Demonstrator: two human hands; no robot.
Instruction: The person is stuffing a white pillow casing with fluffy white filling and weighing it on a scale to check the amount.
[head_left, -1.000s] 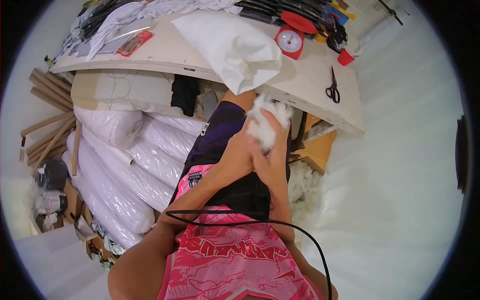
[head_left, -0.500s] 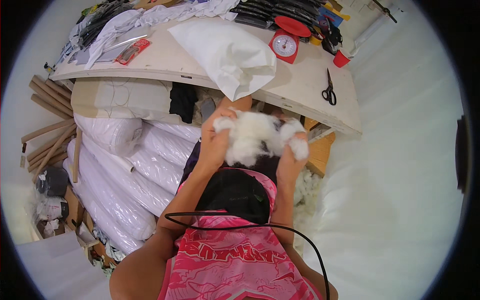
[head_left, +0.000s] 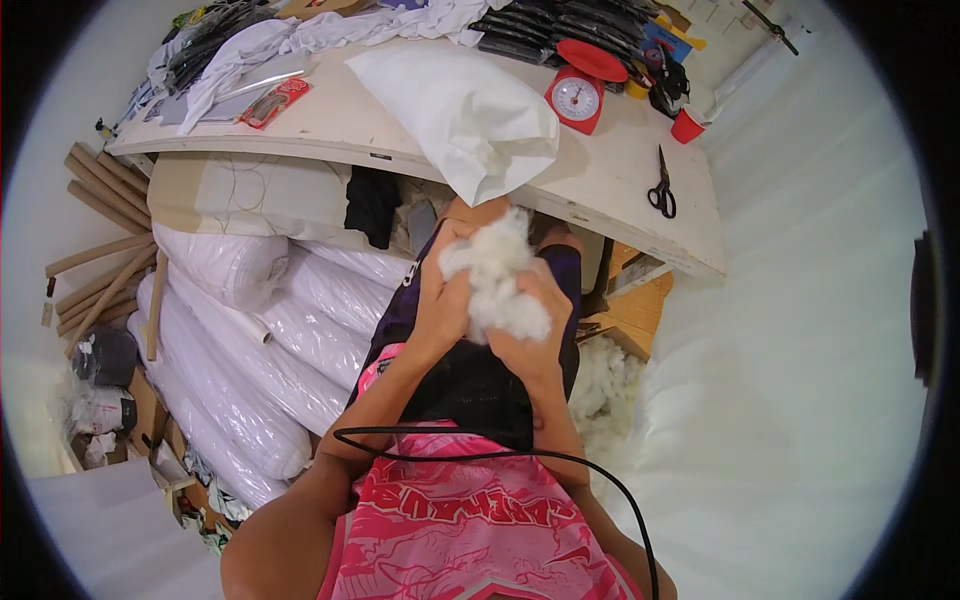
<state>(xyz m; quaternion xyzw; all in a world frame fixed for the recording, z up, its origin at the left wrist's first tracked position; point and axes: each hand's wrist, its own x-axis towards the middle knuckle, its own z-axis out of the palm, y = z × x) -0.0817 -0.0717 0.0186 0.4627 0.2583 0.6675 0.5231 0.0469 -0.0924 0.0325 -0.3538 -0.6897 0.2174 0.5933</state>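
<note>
Holding white fibre clump (head_left: 497, 270) w/ L hand (head_left: 443, 295) & R hand (head_left: 533, 325), on near side of pale table (head_left: 330, 115).
L hand is closed on the clump's left part, R hand on its lower right part. Just beyond the grip, white cloth (head_left: 450, 110) hangs over table edge; farther & to the right stands red scale (head_left: 575, 100), then black scissors (head_left: 661, 190) lie near table's right end. Left of grip, lower than table top, are plastic-wrapped rolls (head_left: 270, 320), w/ brown tubes (head_left: 105, 190) farther left. Right of grip, nearer to body, loose white fibre (head_left: 605, 385) lies low.
</note>
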